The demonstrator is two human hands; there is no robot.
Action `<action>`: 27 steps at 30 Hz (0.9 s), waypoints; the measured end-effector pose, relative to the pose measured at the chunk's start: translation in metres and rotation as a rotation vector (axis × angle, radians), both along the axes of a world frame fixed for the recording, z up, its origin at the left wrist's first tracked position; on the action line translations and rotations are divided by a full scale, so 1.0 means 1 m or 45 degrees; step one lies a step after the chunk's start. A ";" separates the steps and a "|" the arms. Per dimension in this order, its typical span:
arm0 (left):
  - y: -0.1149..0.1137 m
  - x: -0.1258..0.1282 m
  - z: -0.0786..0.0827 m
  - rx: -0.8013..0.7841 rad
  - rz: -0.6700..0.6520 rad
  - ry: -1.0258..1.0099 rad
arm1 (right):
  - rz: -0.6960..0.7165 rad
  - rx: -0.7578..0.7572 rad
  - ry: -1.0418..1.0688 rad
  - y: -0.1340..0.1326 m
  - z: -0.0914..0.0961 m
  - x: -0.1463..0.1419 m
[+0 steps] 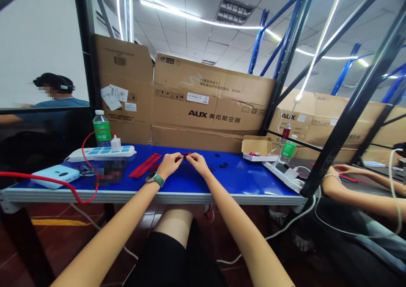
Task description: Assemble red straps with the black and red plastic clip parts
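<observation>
My left hand point(169, 165), with a watch at the wrist, and my right hand point(198, 163) meet over the middle of the blue table. Between their pinched fingertips is a small black piece point(185, 156) with some red beside it, too small to make out its kind. Flat red strips point(145, 165) lie side by side just left of my left hand. To the right of my right hand lie small black parts point(223, 165), and another black part point(217, 155) rests farther back.
A white power strip point(103, 153), a green-labelled bottle point(102, 128) and a light-blue box-shaped device point(55, 176) with a red cable stand left. An open small carton point(258, 149) and second power strip point(282, 177) are right. Cardboard backs the blue table point(247, 181). Another person's hands point(341, 172) work far right.
</observation>
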State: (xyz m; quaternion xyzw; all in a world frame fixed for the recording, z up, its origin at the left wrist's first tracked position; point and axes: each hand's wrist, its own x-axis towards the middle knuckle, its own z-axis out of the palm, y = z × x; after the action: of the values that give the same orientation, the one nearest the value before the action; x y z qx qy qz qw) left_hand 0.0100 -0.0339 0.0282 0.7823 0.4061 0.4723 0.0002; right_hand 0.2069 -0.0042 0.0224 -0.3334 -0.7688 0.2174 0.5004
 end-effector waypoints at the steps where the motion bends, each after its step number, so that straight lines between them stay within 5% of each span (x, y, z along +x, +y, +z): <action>1: 0.000 0.000 0.000 0.003 -0.026 0.013 | 0.005 -0.039 0.021 0.002 -0.001 0.001; 9: 0.001 0.001 0.000 0.020 -0.135 -0.010 | 0.241 -0.378 0.428 0.005 -0.001 0.002; 18: 0.003 0.001 0.001 0.010 -0.249 -0.074 | 0.229 -0.403 0.476 0.001 0.000 0.002; 23: 0.004 0.001 -0.003 -0.071 -0.192 0.043 | 0.103 -0.474 0.440 0.011 -0.006 0.002; 27: 0.004 -0.002 -0.009 -0.104 0.084 0.214 | -0.070 -0.574 0.344 0.019 -0.014 0.005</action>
State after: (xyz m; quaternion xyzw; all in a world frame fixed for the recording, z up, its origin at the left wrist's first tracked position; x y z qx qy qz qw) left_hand 0.0079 -0.0303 0.0188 0.8048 0.4491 0.3878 -0.0173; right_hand 0.2121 0.0146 0.0083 -0.4253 -0.6178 0.4121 0.5172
